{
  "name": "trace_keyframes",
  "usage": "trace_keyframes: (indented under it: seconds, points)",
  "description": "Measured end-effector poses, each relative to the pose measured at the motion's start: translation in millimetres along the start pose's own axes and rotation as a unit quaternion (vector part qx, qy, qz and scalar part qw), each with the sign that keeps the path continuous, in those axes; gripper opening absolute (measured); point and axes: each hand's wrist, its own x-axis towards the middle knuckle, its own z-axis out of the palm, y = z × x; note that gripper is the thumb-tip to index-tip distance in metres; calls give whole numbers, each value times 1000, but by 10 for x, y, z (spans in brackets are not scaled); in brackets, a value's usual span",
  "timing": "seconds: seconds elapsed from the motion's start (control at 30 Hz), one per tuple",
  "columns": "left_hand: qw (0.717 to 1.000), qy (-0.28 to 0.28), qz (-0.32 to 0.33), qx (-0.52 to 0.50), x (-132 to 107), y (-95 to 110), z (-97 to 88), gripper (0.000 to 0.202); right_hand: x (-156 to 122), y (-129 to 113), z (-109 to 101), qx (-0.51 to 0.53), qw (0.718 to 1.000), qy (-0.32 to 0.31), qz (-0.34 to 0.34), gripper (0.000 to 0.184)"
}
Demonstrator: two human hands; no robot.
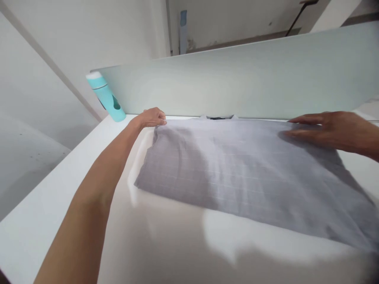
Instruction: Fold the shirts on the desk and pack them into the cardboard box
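Note:
A grey shirt with faint pale lines lies spread on the white table, partly folded and lightly creased. At its far edge a bit of collar with a dark label peeks out. My left hand has its fingers closed on the shirt's far left corner. Over the far right part, my right hand rests with its fingers stretched out along the cloth. The shirt's near right end reaches the picture's edge, where it blurs.
A turquoise bottle-like container with a white top stands at the table's far left corner. Behind the shirt rises a pale frosted panel along the back edge of the white table. Beyond it stands a water dispenser.

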Motion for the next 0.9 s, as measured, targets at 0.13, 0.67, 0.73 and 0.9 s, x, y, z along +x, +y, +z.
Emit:
trace_keyframes:
  seconds: [0.13, 0.67, 0.73, 0.9]
  points:
    - [998, 36, 14, -49, -57, 96, -18, 18, -249, 195, -199, 60, 995, -38, 64, 26]
    - [982, 74, -23, -169, -41, -220, -169, 57, -324, 33, -364, 89, 995, 22, 33, 37]
    - [987, 101, -22, -120, -13, -204, -145, 50, -316, 9, -354, 56, 998, 17, 24, 38]
    - [985, 164, -50, -2, 159, -169, 212, 22, -324, -62, -237, -10, 999, -7, 33, 40]
